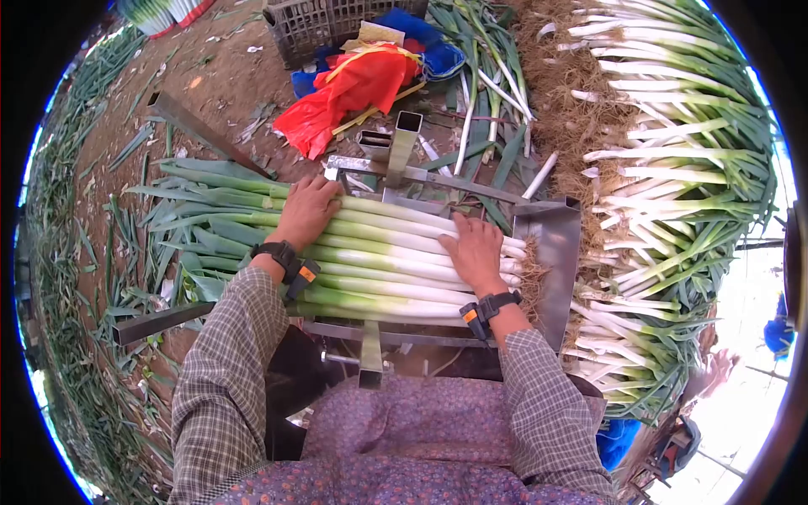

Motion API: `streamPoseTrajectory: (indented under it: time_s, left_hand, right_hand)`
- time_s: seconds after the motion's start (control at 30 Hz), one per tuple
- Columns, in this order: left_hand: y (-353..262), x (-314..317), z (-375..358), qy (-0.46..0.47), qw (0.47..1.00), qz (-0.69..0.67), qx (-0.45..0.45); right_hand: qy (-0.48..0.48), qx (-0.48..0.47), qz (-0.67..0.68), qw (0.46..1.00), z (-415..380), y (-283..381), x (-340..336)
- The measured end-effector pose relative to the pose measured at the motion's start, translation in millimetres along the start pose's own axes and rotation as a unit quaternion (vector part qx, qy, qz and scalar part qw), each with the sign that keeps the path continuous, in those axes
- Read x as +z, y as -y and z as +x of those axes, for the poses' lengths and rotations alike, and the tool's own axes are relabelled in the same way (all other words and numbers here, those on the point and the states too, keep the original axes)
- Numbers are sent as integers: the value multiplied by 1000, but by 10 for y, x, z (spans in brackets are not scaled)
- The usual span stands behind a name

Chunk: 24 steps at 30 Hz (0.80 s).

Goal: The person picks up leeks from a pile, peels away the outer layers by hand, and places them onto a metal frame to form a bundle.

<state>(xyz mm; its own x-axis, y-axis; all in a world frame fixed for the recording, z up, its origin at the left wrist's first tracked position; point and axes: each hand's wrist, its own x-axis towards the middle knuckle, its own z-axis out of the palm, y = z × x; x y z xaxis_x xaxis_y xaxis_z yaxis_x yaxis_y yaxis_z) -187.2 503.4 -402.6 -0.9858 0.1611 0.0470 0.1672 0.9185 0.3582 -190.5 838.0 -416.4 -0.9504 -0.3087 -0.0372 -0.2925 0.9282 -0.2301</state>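
A row of long green onions (396,252) lies side by side in a metal frame (560,269) in front of me. Their leaves point left, and their white stems and roots point right. My left hand (307,210) rests on the upper stems where green turns to white, its fingers laid over them towards the far edge. Near the root end, my right hand (475,252) lies on the white stems with the fingers stretched and the thumb apart. Neither hand is closed round a stem. The undersides of both hands are hidden.
A large heap of green onions (682,177) runs along the right, roots facing the frame. Beyond the frame are a red plastic bag (353,93), a dark crate (303,34) and loose onions (484,93). Metal bars (202,130) stick out at the left; cut leaves litter the soil.
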Motion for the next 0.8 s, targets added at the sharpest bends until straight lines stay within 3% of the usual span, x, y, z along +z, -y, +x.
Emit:
streamPoseTrajectory:
  time_s: [0.5,0.73,0.8]
  left_hand:
    - [-105,-5,-51,-48,999,11,-2]
    - [-124,-31,0,-26,999,22,-12]
    - [-88,3,-19,-36,999,32,-1]
  right_hand:
    - [-43,-14,32,998,-28,-10,35]
    - [1,10,42,999,25,-34,-29]
    - [8,6,128,992,38,-153,-131]
